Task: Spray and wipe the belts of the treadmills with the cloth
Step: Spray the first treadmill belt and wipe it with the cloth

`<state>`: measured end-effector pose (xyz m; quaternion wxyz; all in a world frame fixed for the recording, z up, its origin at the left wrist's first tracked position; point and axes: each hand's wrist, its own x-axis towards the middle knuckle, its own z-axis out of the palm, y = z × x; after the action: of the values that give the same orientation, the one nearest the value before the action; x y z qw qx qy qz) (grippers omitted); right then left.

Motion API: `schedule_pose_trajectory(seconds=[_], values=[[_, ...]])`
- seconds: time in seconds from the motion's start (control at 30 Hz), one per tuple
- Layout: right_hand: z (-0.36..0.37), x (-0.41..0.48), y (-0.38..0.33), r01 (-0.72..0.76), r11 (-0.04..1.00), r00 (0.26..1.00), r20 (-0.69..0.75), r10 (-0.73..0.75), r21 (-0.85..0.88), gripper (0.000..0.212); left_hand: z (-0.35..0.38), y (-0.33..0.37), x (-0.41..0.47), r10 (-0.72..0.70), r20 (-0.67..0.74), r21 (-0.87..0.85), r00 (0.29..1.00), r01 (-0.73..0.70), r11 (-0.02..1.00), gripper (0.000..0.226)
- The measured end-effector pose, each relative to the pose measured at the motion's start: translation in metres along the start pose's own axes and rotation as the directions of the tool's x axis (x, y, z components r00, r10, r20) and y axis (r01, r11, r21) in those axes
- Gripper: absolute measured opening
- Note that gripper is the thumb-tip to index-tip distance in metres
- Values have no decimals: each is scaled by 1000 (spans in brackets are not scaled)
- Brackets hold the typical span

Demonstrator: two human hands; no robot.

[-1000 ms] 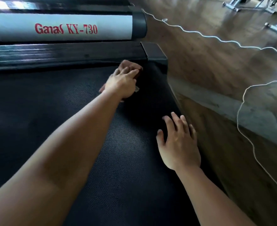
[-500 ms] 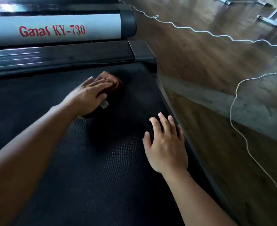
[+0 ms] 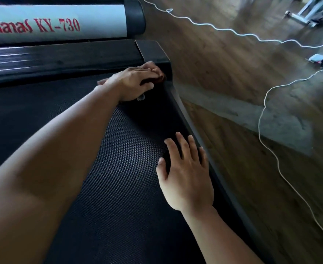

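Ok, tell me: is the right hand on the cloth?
No, the right hand lies flat on the belt; the left hand holds the cloth.

Only the person's two bare forearms and hands show. The left forearm (image 3: 52, 159) looks broad, being close to the camera, and ends in the left hand (image 3: 132, 82), whose knuckles and tendons stand out. The right forearm (image 3: 214, 235) looks slimmer and ends in the right hand (image 3: 187, 180), with short, plain fingernails (image 3: 161, 161). Both arms are uncovered from wrist to picture edge.
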<state>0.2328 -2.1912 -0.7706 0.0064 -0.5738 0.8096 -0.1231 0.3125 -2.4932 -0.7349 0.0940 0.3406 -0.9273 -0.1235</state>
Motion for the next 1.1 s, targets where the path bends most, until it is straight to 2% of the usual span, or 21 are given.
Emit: schedule_pose_trajectory(seconds=[0.13, 0.2, 0.27, 0.37, 0.5, 0.7, 0.83, 0.93, 1.03, 1.1], values=[[0, 0, 1, -9, 1000, 1000, 1, 9, 2, 54, 0, -3, -10, 215, 94, 30, 972, -218, 975, 48], [0, 1, 1, -10, 1000, 1000, 2, 10, -1, 53, -1, -11, -13, 227, 91, 48, 970, -232, 972, 45], [1, 1, 1, -7, 1000, 1000, 3, 7, -9, 53, -1, -20, -11, 154, 51, 56, 987, -157, 986, 44], [1, 1, 3, -4, 1000, 1000, 4, 4, -10, 53, 0, -28, 2, -28, 32, 34, 999, 26, 999, 42], [3, 0, 2, -7, 1000, 1000, -17, 7, -20, 52, 3, -14, 15, -142, 25, -165, 990, 144, 976, 47], [3, 0, 2, -5, 1000, 1000, -15, 4, -24, 53, -1, -16, 23, -149, 94, -258, 984, 168, 951, 55], [2, 0, 1, -3, 1000, 1000, -16, 2, -25, 53, -2, -13, 17, -144, 118, -165, 983, 162, 973, 54], [1, 1, 1, -6, 1000, 1000, -12, 5, -21, 54, -1, -1, 5, -62, 111, -106, 992, 74, 992, 52], [0, 1, 0, -9, 1000, 1000, -10, 9, -20, 55, 8, 24, -11, 115, 117, -25, 986, -113, 993, 52], [-1, 1, 0, -12, 1000, 1000, -5, 12, -19, 55, 16, 40, -24, 228, 124, -38, 966, -225, 974, 53]])
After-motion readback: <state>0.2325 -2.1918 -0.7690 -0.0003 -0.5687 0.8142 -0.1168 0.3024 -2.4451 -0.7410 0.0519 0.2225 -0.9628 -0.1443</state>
